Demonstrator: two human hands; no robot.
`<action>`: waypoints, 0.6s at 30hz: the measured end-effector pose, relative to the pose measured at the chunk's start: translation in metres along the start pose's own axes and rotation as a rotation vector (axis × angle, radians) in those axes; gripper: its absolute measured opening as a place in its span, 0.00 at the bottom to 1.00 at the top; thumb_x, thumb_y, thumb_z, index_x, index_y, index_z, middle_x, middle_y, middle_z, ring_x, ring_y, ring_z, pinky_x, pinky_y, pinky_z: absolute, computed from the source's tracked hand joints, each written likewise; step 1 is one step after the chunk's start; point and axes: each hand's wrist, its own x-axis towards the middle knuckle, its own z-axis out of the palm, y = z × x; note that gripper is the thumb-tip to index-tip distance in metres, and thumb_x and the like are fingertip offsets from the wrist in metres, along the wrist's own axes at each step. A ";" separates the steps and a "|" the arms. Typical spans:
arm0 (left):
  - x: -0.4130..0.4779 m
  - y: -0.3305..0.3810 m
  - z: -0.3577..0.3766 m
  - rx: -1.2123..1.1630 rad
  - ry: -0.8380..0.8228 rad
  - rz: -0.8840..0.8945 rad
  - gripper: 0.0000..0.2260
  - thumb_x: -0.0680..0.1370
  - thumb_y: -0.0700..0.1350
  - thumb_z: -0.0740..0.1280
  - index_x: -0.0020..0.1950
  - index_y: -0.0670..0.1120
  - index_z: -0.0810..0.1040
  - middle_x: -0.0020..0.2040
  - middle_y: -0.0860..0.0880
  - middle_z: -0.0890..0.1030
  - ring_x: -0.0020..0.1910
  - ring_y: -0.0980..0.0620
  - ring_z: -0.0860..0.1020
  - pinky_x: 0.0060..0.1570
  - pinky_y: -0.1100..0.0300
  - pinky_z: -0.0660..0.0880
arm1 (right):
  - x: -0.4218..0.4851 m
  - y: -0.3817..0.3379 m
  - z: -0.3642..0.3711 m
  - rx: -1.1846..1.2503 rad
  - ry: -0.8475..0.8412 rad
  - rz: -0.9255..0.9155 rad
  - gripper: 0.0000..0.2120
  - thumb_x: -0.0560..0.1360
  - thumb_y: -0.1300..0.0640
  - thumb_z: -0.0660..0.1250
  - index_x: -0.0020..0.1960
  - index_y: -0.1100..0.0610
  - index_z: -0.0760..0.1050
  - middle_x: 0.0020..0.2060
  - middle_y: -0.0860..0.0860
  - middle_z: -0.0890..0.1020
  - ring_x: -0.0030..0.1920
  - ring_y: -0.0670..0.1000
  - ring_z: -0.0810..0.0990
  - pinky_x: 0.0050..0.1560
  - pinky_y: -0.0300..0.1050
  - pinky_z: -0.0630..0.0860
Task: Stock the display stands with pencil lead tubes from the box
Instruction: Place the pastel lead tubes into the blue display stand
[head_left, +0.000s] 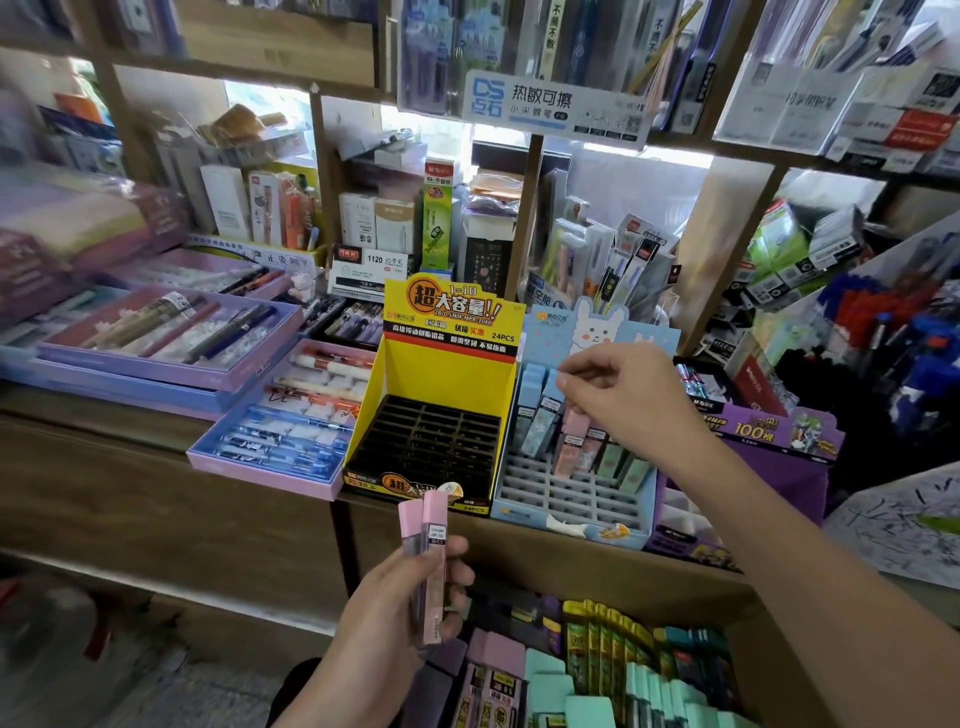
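Observation:
My left hand (415, 587) grips two pink pencil lead tubes (426, 540) upright, in front of the shelf edge. My right hand (623, 395) hovers over the light blue display stand (571, 512), fingers pinched around the top of a pink tube (575, 423) standing in one of its slots. Several blue, pink and green tubes stand in that stand's back rows; its front slots are bare. The yellow-and-black display stand (449, 358) to its left has an empty black grid. The cardboard box (769, 649) at the bottom holds pink, mint, yellow and teal tubes.
Purple and pink pen gift trays (280, 415) lie left of the yellow stand. A purple display (769, 441) sits right of the blue stand. Wooden shelves above and behind are packed with stationery. A scribbled white sheet (904, 525) lies at far right.

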 end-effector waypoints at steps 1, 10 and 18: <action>0.000 0.000 0.000 -0.006 -0.003 -0.001 0.18 0.71 0.46 0.69 0.55 0.36 0.84 0.39 0.39 0.80 0.31 0.47 0.76 0.24 0.59 0.70 | 0.002 0.000 0.001 -0.022 -0.013 -0.013 0.06 0.76 0.59 0.75 0.46 0.49 0.84 0.36 0.42 0.84 0.35 0.41 0.83 0.44 0.40 0.81; 0.003 -0.002 -0.002 -0.012 -0.014 0.010 0.15 0.71 0.45 0.70 0.51 0.37 0.85 0.38 0.38 0.80 0.31 0.46 0.77 0.23 0.58 0.70 | 0.009 -0.006 0.004 -0.175 -0.096 -0.076 0.05 0.77 0.59 0.74 0.52 0.57 0.86 0.40 0.47 0.84 0.39 0.41 0.80 0.41 0.26 0.74; 0.010 -0.004 -0.006 -0.013 -0.015 -0.016 0.14 0.71 0.43 0.70 0.51 0.36 0.85 0.37 0.38 0.80 0.30 0.46 0.77 0.23 0.58 0.70 | 0.016 -0.012 0.005 -0.270 -0.142 -0.090 0.04 0.77 0.58 0.74 0.50 0.56 0.87 0.38 0.45 0.83 0.37 0.37 0.78 0.39 0.23 0.71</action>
